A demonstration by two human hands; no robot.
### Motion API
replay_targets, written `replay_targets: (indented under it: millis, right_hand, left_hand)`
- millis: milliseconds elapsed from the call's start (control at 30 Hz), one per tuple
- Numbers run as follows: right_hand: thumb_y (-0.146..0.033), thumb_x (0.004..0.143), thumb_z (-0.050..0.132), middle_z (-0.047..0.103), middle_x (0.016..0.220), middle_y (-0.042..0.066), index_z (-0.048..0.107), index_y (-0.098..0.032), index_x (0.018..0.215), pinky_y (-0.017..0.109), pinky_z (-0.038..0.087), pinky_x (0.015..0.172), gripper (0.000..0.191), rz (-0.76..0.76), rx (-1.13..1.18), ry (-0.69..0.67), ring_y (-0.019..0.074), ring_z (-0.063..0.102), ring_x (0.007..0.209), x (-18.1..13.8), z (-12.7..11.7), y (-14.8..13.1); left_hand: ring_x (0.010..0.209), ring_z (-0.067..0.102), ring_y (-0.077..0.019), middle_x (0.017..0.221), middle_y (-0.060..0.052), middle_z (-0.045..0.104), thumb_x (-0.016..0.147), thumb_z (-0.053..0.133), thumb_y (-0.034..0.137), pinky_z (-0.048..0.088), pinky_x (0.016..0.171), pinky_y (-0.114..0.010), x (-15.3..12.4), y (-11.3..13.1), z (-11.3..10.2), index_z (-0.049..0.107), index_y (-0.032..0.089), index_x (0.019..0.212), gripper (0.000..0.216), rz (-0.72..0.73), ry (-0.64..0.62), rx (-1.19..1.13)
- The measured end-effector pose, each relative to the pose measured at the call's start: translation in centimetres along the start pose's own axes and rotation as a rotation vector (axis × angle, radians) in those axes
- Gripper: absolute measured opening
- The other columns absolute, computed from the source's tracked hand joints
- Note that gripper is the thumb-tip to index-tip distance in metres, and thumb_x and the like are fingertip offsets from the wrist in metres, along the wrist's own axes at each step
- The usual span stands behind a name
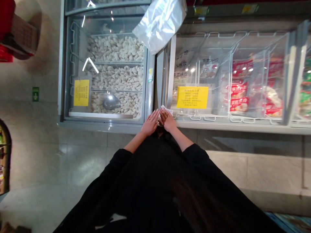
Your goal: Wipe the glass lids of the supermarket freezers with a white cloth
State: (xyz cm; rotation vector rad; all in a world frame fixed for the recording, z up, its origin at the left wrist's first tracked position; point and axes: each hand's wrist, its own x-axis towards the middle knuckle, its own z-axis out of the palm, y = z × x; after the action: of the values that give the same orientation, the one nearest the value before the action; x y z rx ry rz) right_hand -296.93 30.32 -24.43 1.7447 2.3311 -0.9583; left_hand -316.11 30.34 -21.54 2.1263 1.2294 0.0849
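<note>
My left hand (150, 123) lies with fingers stretched out on the front edge where two chest freezers meet. Right beside it, my right hand (168, 121) is pressed over a crumpled white cloth (167, 110), which sticks out past its fingertips. A bit of white also shows between the two hands; whether my left hand touches the cloth is hard to make out. Left of them is a glass-topped freezer (104, 126) with pale dumplings (116, 77) in rows and a metal scoop (111, 101). The freezer on the right (228, 127) holds bagged food in wire baskets.
A clear plastic bag (161, 24) lies across the freezers' join farther back. Yellow notices (81, 93) sit on the glass, one in each freezer. Red packages (239, 97) fill baskets at right. A red object (6, 22) stands on the tiled floor (82, 155) at far left.
</note>
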Motion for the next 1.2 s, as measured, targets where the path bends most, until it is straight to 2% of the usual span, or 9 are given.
replay_targets:
  millis: [167,367,567,700,800,900,1000,1100,1200]
  right_hand:
    - [-0.026,0.107,0.054,0.029,0.178,0.012,0.037,-0.008,0.168,0.038,0.013,0.137,0.066,-0.045,0.031,-0.056,0.02,0.021,0.168,-0.3,-0.2,0.7]
    - [-0.027,0.11,0.048,0.017,0.181,0.014,0.026,-0.005,0.171,0.04,0.008,0.139,0.069,0.016,0.074,-0.035,0.0224,0.012,0.17,0.7,-0.5,0.6]
    - [-0.007,0.106,0.025,0.017,0.182,0.017,0.026,0.001,0.17,0.036,0.01,0.138,0.064,0.139,0.13,-0.019,0.0197,0.009,0.17,1.3,-0.1,-1.8]
    - [-0.003,0.106,0.021,0.007,0.18,0.027,0.017,0.009,0.169,0.043,0.015,0.138,0.064,0.237,0.17,0.016,0.0241,0.005,0.17,5.3,-1.2,-2.9]
    - [-0.003,0.107,0.019,0.001,0.18,0.028,0.01,0.009,0.17,0.048,0.015,0.138,0.065,0.282,0.191,0.044,0.0248,0.0,0.17,7.9,-2.3,-3.1]
    - [0.002,0.104,0.019,0.004,0.18,0.027,0.014,0.01,0.169,0.045,0.014,0.138,0.066,0.276,0.207,0.046,0.024,0.0,0.17,7.4,-2.7,-3.3]
    - [0.004,0.101,0.02,0.012,0.18,0.026,0.024,0.008,0.168,0.041,0.015,0.139,0.067,0.253,0.224,0.035,0.0231,0.005,0.17,5.5,-2.1,-3.5]
    - [0.003,0.101,0.02,0.015,0.18,0.024,0.025,0.004,0.169,0.045,0.018,0.139,0.069,0.26,0.236,0.044,0.0231,0.006,0.17,6.1,-2.0,-3.3]
    - [0.003,0.1,0.019,0.011,0.181,0.023,0.018,0.004,0.171,0.052,0.017,0.139,0.07,0.281,0.237,0.072,0.0245,0.002,0.17,9.7,-3.2,-2.3]
  left_hand:
    - [0.168,0.021,-0.0204,0.18,-0.01,0.027,0.107,0.033,0.018,0.02,0.138,-0.04,3.1,0.6,-1.6,0.033,0.011,0.17,0.064,-0.008,0.009,0.023]
    - [0.168,0.022,-0.0236,0.179,-0.009,0.03,0.105,0.039,0.018,0.02,0.138,-0.047,7.3,-0.3,-2.5,0.034,0.014,0.171,0.067,-0.065,0.051,0.042]
    - [0.167,0.025,-0.022,0.177,-0.006,0.035,0.104,0.038,0.015,0.021,0.139,-0.046,7.4,-1.1,-2.0,0.034,0.019,0.172,0.068,-0.076,0.033,0.027]
    - [0.169,0.019,-0.0197,0.18,-0.006,0.028,0.106,0.032,0.015,0.021,0.138,-0.044,7.5,-1.4,-1.5,0.027,0.018,0.174,0.068,-0.122,0.105,0.036]
    - [0.169,0.014,-0.0197,0.181,-0.008,0.026,0.107,0.029,0.015,0.023,0.138,-0.044,7.5,-2.0,-1.5,0.021,0.015,0.175,0.068,-0.157,0.158,-0.006]
    - [0.17,0.012,-0.0198,0.181,-0.009,0.027,0.106,0.026,0.013,0.024,0.138,-0.046,7.0,-2.7,-1.8,0.017,0.016,0.175,0.069,-0.188,0.2,-0.036]
    - [0.169,0.016,-0.0204,0.18,-0.009,0.03,0.104,0.027,0.011,0.025,0.137,-0.047,6.9,-3.1,-2.3,0.019,0.017,0.175,0.071,-0.187,0.178,-0.022]
    - [0.168,0.02,-0.0199,0.179,-0.008,0.032,0.104,0.028,0.01,0.026,0.137,-0.045,8.2,-3.6,-3.0,0.024,0.017,0.174,0.07,-0.151,0.156,0.006]
    - [0.168,0.02,-0.021,0.179,-0.01,0.031,0.104,0.03,0.012,0.025,0.138,-0.045,11.0,-4.4,-4.0,0.026,0.016,0.173,0.069,-0.148,0.183,0.018]
